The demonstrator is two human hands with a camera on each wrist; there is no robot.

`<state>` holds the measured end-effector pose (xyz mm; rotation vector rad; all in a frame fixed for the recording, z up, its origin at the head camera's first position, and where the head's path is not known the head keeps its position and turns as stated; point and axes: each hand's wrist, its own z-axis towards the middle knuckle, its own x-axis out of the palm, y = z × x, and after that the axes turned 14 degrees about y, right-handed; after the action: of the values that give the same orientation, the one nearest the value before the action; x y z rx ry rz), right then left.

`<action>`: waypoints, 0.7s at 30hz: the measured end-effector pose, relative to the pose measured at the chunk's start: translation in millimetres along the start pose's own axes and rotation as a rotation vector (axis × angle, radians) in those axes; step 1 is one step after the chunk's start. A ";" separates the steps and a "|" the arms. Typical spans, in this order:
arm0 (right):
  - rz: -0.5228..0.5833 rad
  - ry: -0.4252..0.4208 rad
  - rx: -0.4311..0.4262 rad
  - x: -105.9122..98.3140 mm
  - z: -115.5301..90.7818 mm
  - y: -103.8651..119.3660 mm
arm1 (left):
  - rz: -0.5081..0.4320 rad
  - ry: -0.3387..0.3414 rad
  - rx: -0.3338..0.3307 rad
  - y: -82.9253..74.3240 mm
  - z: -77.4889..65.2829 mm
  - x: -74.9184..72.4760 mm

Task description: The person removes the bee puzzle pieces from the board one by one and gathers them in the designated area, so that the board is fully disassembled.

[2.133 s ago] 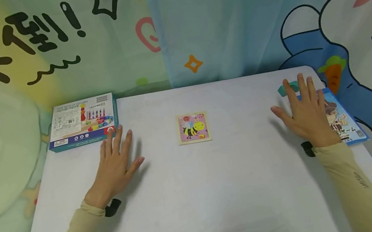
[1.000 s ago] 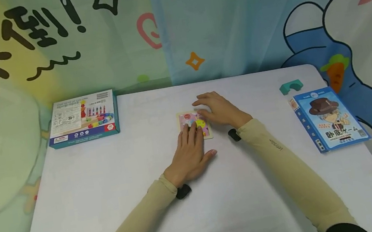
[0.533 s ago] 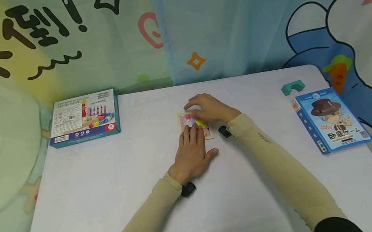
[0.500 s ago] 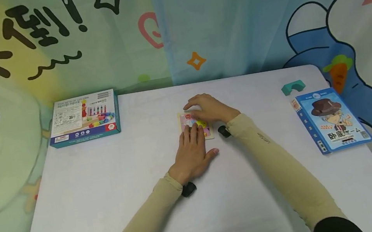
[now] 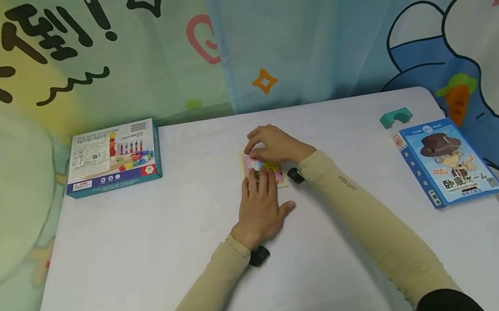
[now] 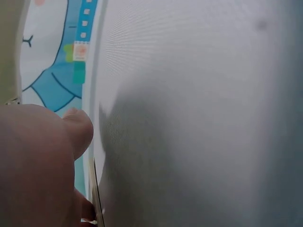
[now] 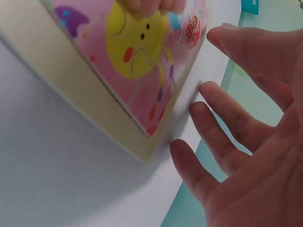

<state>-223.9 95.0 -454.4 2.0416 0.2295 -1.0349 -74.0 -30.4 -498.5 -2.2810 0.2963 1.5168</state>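
Note:
A small square picture puzzle (image 5: 282, 177) with a pale frame and a pink bee picture lies at the table's middle. My left hand (image 5: 261, 211) rests straight fingers on its lower part; in the right wrist view its fingertips (image 7: 149, 5) touch the yellow bee face. Over the puzzle's upper edge bends my right hand (image 5: 276, 144), thumb and forefinger brought close together near the top left corner. The right wrist view has the puzzle (image 7: 137, 85) beside the right hand's relaxed, spread fingers (image 7: 189, 165), with nothing visible between them. The left wrist view gives only the puzzle's thin edge (image 6: 96, 194).
A toy box (image 5: 112, 157) lies at the table's back left. On the right are a blue game box (image 5: 451, 160) and a small green arch-shaped block (image 5: 396, 117). A printed cloth (image 5: 309, 32) hangs behind the white table (image 5: 177, 291).
Both hands have come inward from the table's sides to the puzzle. In the last half second my right hand moved slightly left and its thumb and forefinger drew closer together.

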 end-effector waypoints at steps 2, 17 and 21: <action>0.012 -0.004 0.008 0.6 0.9 2.1 | -0.001 0.022 -0.003 0.3 0.1 0.0; 0.031 -0.007 0.104 2.7 7.3 8.9 | -0.109 0.082 0.001 1.7 -3.8 -4.0; 0.006 -0.022 0.091 3.5 8.4 9.9 | -0.104 0.090 -0.004 2.1 -3.6 -4.0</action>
<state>-221.8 81.7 -454.0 2.1094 0.1677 -1.0813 -73.4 -33.9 -494.0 -2.3333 0.1954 1.3677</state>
